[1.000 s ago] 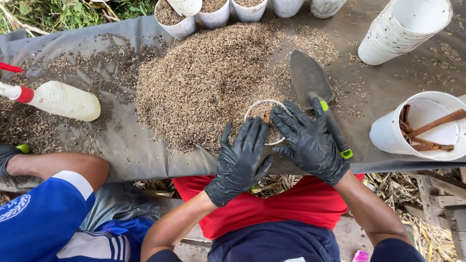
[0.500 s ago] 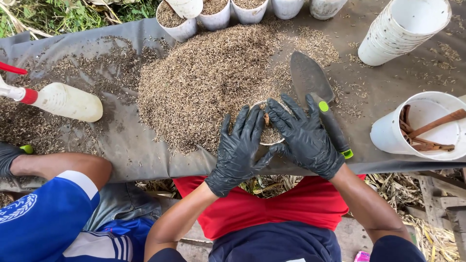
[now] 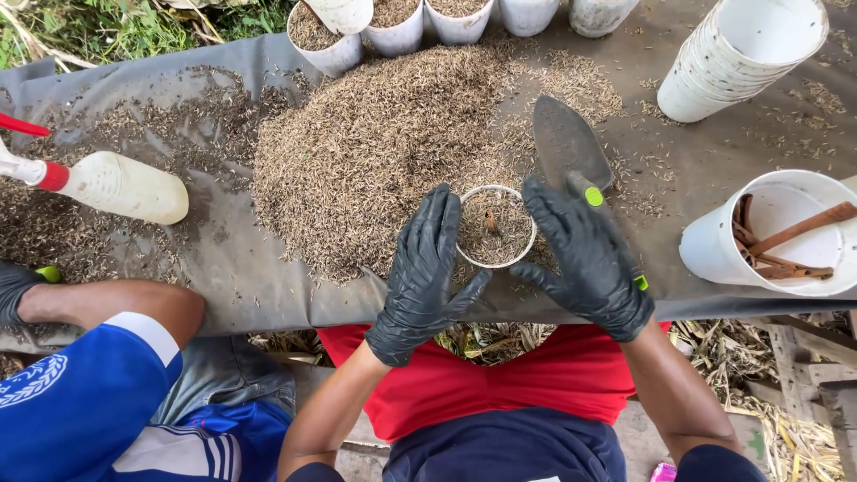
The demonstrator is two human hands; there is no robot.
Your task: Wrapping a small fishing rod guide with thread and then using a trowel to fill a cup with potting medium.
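A small white cup (image 3: 495, 226) filled with brown husks stands on the grey sheet, at the near edge of a big husk pile (image 3: 384, 152). My left hand (image 3: 424, 277), in a black glove, rests flat against the cup's left side with fingers straight. My right hand (image 3: 589, 259), also in a black glove, flanks the cup's right side with fingers spread. Under my right hand lies a metal trowel (image 3: 567, 147) with a green-tipped black handle. Neither hand grips anything.
Filled white cups (image 3: 393, 27) line the far edge. A stack of empty cups (image 3: 741, 58) lies at the top right. A white bucket (image 3: 781, 236) with brown sticks stands at the right. A spray bottle (image 3: 120, 186) lies at the left, near another person's arm (image 3: 98, 303) in a blue sleeve.
My hands have moved apart from over the cup to its two sides, uncovering the husk-filled top. The cup stays in place.
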